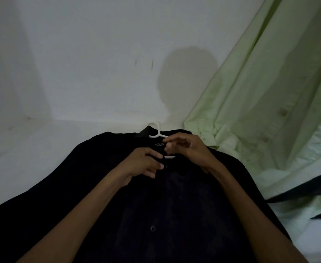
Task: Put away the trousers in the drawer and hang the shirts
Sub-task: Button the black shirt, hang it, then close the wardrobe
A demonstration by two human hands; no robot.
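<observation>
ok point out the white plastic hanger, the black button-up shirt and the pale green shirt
white plastic hanger (153,123): head view, top of its hook
black button-up shirt (174,209): head view, middle of its front cloth
pale green shirt (260,103): head view, its draped front panel

black shirt (102,196), white hanger (156,130), pale green shirt (260,95), white wall (79,54).

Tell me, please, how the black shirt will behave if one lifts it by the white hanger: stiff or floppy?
Probably floppy: the black shirt lies spread out and follows the surface, so its sleeves and hem should droop. It is likely light, being thin cloth. The white hanger looks like smooth plastic, so the collar might slip if tilted.
</observation>
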